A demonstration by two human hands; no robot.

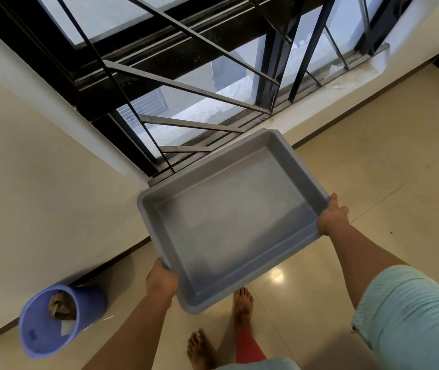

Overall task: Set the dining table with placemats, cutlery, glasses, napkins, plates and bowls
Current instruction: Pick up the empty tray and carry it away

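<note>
Both hands carry the shallow grey rectangular plastic tray [229, 222] above the glossy cream tiled floor [373, 161]. Left hand [161, 280] has its grip clamped on the near corner, right hand [331, 216] clamped on the right rim. A blue plastic bin [53, 319] stands by the wall.

Left hand [161, 281], right hand [331, 215] grip grey tray [229, 220] above floor [373, 156]

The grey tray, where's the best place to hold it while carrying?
By the rims of its two short ends, from both sides, as the left hand and right hand do now: the grey tray is wide and shallow.
</note>
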